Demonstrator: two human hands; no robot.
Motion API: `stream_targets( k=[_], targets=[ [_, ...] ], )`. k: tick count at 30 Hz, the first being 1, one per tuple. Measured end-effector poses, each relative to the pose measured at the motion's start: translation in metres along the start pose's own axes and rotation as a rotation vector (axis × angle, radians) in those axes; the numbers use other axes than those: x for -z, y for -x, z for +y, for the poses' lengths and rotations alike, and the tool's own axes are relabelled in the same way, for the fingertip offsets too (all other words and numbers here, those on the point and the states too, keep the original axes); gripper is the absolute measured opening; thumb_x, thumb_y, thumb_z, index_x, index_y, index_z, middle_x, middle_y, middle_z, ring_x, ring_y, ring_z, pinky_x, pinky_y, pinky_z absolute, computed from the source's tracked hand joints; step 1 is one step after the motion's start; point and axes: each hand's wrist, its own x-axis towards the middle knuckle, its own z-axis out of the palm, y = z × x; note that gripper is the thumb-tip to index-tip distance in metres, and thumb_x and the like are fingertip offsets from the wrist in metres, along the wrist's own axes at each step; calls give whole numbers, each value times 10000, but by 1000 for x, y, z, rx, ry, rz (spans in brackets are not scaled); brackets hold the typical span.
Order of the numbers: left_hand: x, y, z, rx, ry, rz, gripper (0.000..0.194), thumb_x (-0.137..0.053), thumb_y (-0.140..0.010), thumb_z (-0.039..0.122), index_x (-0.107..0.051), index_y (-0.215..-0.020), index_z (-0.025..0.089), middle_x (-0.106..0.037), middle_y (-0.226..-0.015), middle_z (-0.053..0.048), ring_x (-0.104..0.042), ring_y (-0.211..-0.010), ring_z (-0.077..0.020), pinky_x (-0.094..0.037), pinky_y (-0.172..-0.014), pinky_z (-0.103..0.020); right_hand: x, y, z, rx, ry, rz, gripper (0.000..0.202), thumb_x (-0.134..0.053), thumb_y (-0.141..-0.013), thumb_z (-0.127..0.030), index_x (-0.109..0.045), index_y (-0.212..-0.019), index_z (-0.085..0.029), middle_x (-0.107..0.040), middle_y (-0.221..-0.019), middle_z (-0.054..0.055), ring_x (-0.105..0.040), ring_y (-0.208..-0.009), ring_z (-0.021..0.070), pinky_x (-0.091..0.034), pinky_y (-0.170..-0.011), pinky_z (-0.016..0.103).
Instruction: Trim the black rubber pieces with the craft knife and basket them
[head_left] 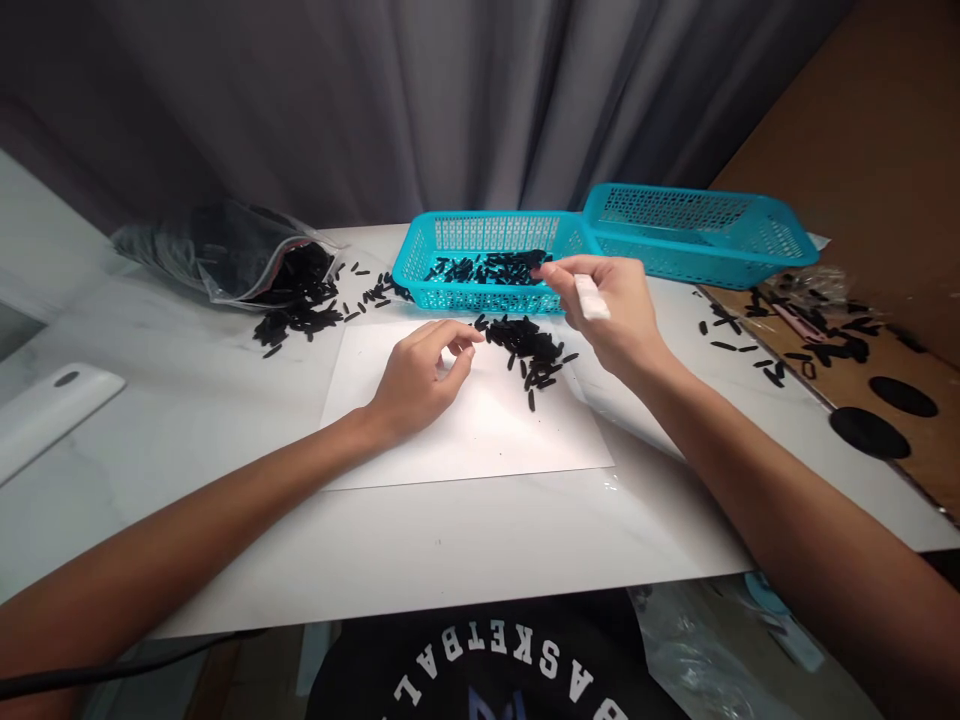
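Observation:
My left hand (424,378) rests on a white sheet (450,450), thumb and fingertips curled close at the left edge of a pile of small black oblong pieces (529,345); whether anything is between them is too small to tell. Above the right rim of the front blue basket (487,300), my right hand (611,305) has its fingers wrapped round a white stick-like object (591,298). Its thumb and index fingertips are pinched near the black pieces (510,268) inside that basket. Something tiny and reddish shows at those fingertips.
A second blue basket (697,240) stands at the back right. An open clear bag (225,255) spills black pieces at the left. More pieces, two black discs (870,432) and clear plastic lie on a brown board (930,440) at the right. A white device (64,410) sits far left.

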Motion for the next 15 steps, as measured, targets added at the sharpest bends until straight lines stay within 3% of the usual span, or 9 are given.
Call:
stream_targets(
  k=[3,7,9,11,15],
  targets=[
    [-1,1,-4,-57,-123,-134,271,-521,-845,-5,-677,-977,172,-731,-960,-41,-645,-879,-178,-527,-728,-300,5,-7,5,-29,-35,37,260,-752,-838,-403,-726,-830,-145,-402,-588,-37,-313,-548,113,-236,-525,305],
    [-3,4,-5,-170,-219,-246,314,-503,-808,-34,-667,-988,164,-731,-971,-56,-652,-925,-225,-541,-826,-385,11,-5,2,-168,-223,-96,308,-788,-802,-440,-728,-869,-145,-286,-554,-85,-191,-504,83,-147,-487,291],
    [-3,4,-2,-195,-219,-209,257,-536,-855,12,-655,-1025,162,-737,-982,-60,-664,-927,-233,-547,-846,-406,8,0,-4,-281,-397,-162,306,-787,-804,-431,-716,-892,-147,-262,-550,-100,-155,-491,74,-129,-472,281],
    [-2,4,1,-234,-201,-136,211,-575,-908,93,-632,-1099,163,-739,-1035,-74,-673,-962,-237,-556,-867,-413,0,7,-11,-438,-601,-212,316,-783,-810,-418,-703,-942,-141,-335,-564,-92,-191,-481,66,-167,-456,259],
    [0,4,5,-383,-193,23,330,-643,-935,234,-569,-1251,174,-711,-1144,-120,-664,-1056,-253,-566,-903,-417,-25,24,-19,-732,-873,-258,298,-777,-832,-372,-686,-970,-124,-598,-741,9,-502,-628,104,-404,-564,241]
  ],
)
